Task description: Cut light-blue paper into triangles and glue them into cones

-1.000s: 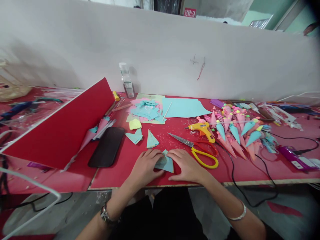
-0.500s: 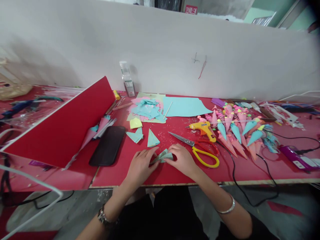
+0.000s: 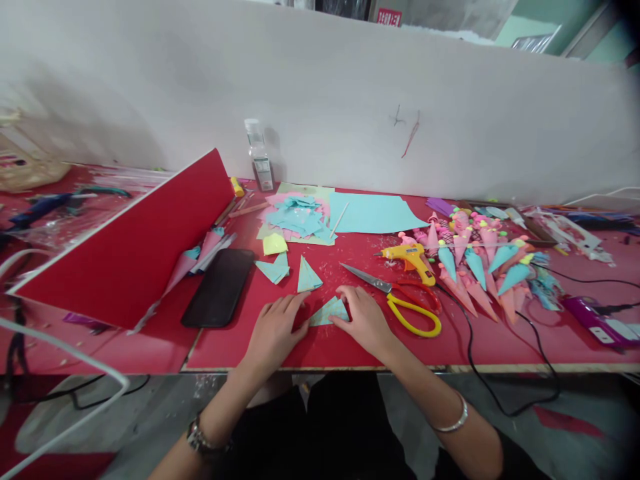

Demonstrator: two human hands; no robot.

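Observation:
A light blue folded paper triangle [image 3: 329,312] lies on the red table between my two hands. My left hand [image 3: 278,328] rests at its left end, thumb and fingers apart. On the other side, my right hand [image 3: 364,319] has its thumb on the paper's right edge and its forefinger raised apart from the thumb. Just beyond lie another blue triangle [image 3: 309,275], a folded blue piece [image 3: 274,269] and a yellow piece [image 3: 275,245]. Scissors [image 3: 406,303] with red and yellow handles lie right of my right hand.
A black phone [image 3: 219,288] and red board [image 3: 135,247] are left. Blue scraps [image 3: 299,219], a blue sheet [image 3: 375,213] and a bottle [image 3: 261,160] stand or lie behind. Rightward are a yellow glue gun [image 3: 411,260], pink and blue cones [image 3: 475,267] and a cord.
The fingers of both hands have spread. The blue paper between them now lies flatter, showing a wider triangle. The view has shifted slightly.

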